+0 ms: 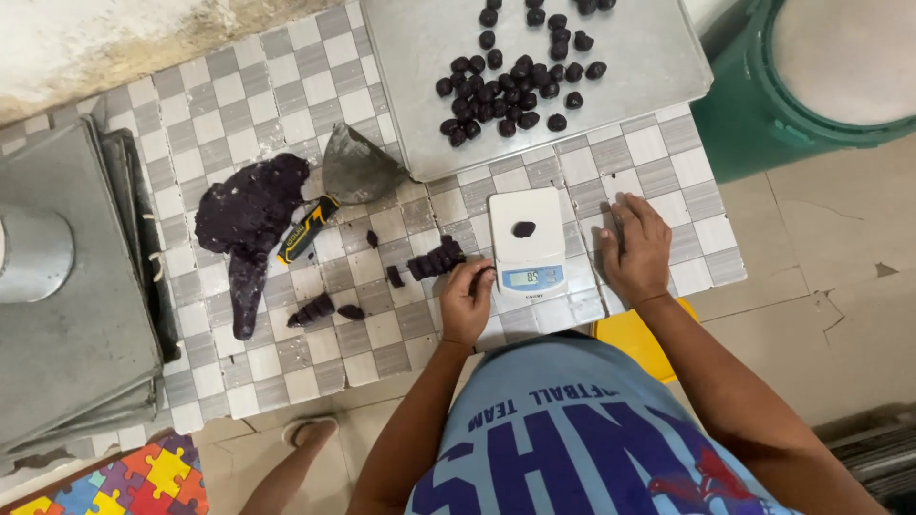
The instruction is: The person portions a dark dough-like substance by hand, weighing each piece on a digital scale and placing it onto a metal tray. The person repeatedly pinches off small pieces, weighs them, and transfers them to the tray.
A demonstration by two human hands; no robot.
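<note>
A small white kitchen scale (530, 250) stands on the checkered table (239, 105) with one dark purple dough piece (523, 229) on its plate. My left hand (466, 300) rests just left of the scale, fingers curled, thumb and fingertips pinched near its front corner; whether it holds a bit of dough I cannot tell. My right hand (637, 250) lies flat on the table to the right of the scale, fingers spread, holding nothing. A row of cut dough pieces (434, 260) lies just above my left hand.
A big lump of purple dough (250, 215) sits at the left beside a scraper with a yellow-black handle (307, 229). A metal tray (668, 57) holds several dough balls (510, 91). Stacked metal trays (67, 315) are at far left, a green bin (763, 133) at upper right.
</note>
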